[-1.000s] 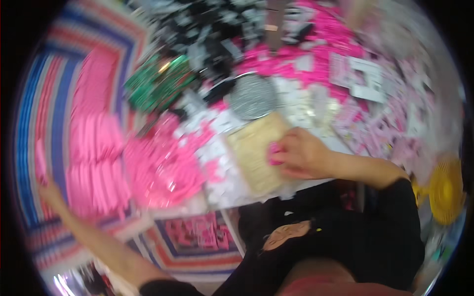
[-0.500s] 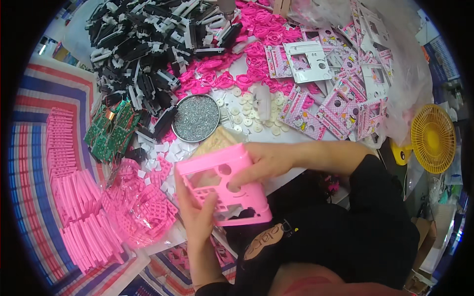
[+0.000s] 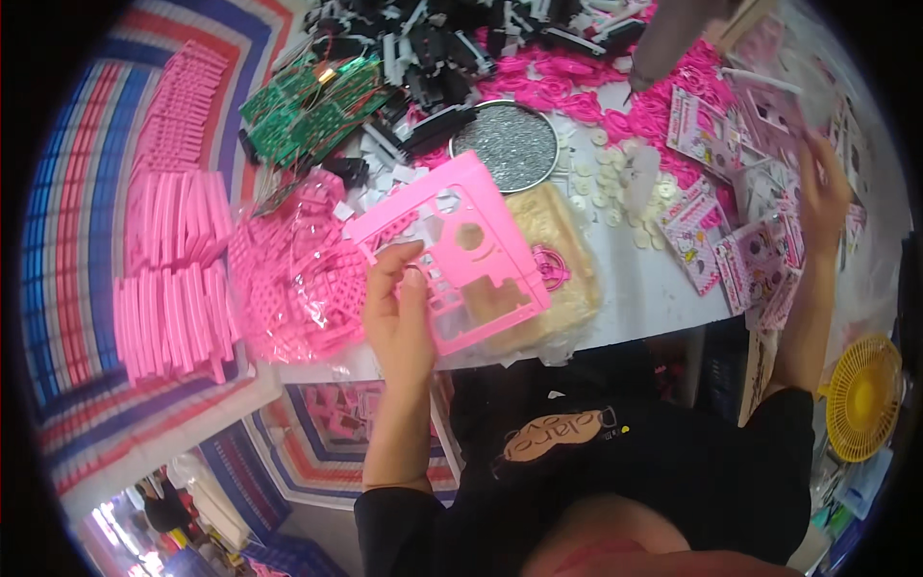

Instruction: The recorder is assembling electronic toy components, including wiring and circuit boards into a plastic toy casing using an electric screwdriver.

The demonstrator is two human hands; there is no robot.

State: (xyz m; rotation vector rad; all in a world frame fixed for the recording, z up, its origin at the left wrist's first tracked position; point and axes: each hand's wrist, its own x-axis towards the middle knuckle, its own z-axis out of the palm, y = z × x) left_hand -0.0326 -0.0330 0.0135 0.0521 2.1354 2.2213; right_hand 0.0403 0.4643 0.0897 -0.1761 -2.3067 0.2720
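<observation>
My left hand [image 3: 402, 308] grips a pink plastic casing [image 3: 460, 231] by its lower left side, thumb on its face. The casing has round, square and rectangular cutouts and is tilted above the table. At the far right my right hand [image 3: 824, 188] reaches into a heap of pink-and-white printed panels [image 3: 687, 240]. Its fingers close at the edge of one raised, blurred printed panel [image 3: 769, 108]; the exact grip is partly hidden. Beneath the casing lies a yellowish pad in clear plastic [image 3: 567, 313], with a magenta ring-shaped part [image 3: 550, 269] on it.
A round tin of small metal screws [image 3: 505, 144] stands behind the casing. Around it lie cream discs [image 3: 606, 183], magenta parts [image 3: 548, 82], black-and-white parts [image 3: 423, 58] and green circuit boards [image 3: 312, 106]. Pink pieces [image 3: 173, 322] stack leftward. An electric screwdriver [image 3: 668, 43] hangs above; a yellow fan [image 3: 862, 396] stands right.
My right hand has left the casing and moved right to the printed panels. My left hand alone keeps hold of the casing, now turned. The whole view has shifted.
</observation>
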